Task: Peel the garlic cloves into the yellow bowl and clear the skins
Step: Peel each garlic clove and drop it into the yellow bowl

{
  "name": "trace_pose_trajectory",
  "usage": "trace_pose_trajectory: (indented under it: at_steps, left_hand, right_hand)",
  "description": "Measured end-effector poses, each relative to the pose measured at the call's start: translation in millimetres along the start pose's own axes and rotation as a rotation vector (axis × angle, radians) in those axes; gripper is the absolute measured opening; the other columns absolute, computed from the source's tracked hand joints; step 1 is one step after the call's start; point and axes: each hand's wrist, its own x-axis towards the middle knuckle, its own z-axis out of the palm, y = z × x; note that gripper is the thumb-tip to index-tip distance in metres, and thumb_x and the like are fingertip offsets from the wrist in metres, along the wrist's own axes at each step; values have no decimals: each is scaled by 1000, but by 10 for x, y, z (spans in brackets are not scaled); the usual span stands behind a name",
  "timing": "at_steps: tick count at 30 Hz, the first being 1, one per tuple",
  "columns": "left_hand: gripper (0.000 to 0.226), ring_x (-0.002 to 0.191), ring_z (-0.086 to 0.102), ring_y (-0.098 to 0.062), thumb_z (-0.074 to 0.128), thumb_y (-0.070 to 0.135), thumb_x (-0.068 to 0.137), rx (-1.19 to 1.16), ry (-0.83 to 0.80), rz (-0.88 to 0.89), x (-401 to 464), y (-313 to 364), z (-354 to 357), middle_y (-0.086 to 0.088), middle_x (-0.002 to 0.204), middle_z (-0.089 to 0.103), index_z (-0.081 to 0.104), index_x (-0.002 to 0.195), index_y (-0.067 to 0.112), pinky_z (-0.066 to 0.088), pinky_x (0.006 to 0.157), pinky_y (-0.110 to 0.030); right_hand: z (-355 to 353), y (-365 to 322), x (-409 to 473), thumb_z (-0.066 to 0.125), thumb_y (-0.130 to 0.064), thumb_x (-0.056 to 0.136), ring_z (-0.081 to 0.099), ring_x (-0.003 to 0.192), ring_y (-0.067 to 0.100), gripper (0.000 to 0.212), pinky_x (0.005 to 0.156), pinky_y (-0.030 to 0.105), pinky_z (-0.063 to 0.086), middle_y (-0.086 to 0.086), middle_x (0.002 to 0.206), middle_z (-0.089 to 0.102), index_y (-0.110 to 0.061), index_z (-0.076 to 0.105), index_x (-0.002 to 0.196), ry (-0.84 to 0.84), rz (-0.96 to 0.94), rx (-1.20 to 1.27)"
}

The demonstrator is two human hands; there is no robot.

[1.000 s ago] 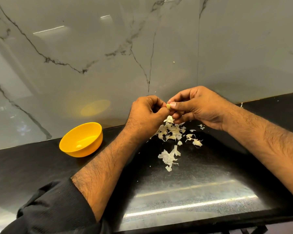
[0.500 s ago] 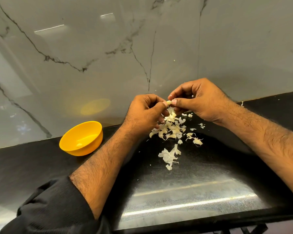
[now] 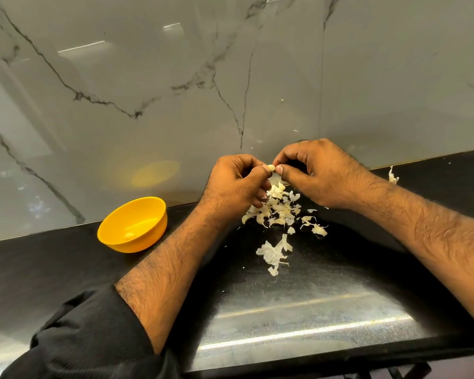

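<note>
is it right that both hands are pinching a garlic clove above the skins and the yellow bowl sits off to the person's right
Not quite. In the head view the yellow bowl sits to the person's left, not right. The rest holds: the left hand and right hand pinch the garlic clove above the skins.

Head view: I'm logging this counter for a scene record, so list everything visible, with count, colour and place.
garlic clove: one, pale yellow, pinched between both hands
yellow bowl: one, on the counter at left, a pale piece inside
garlic skins: many, whitish, scattered below the hands; one stray piece at right
counter: one, black
marble wall: grey, dark veins, behind
sleeve: black, left arm
left hand: holds the clove
right hand: pinches the clove
</note>
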Motion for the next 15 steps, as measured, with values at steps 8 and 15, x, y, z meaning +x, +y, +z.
trace_pose_trajectory:
  at_steps: [8, 15]
  left_hand:
    - [21, 59, 66, -19, 61, 8, 105, -81, -34, -43, -12, 6, 0, -15, 79, 73, 72, 101, -8, 60, 55, -30]
    - [22, 57, 59, -20, 56, 8, 104, -260, -110, -150, -15, 79, -51, -12, 73, 66, 70, 93, -6, 53, 55, -31]
  right_hand:
    - [7, 2, -13, 64, -23, 100, 64, 76, 9, 16, 72, 38, 60, -8, 82, 66, -18, 78, 96, 47, -38, -40]
    - [-29, -8, -4, 64, -22, 99, 64, 66, 8, 16, 58, 19, 53, -6, 74, 70, -23, 77, 89, 41, 22, 117]
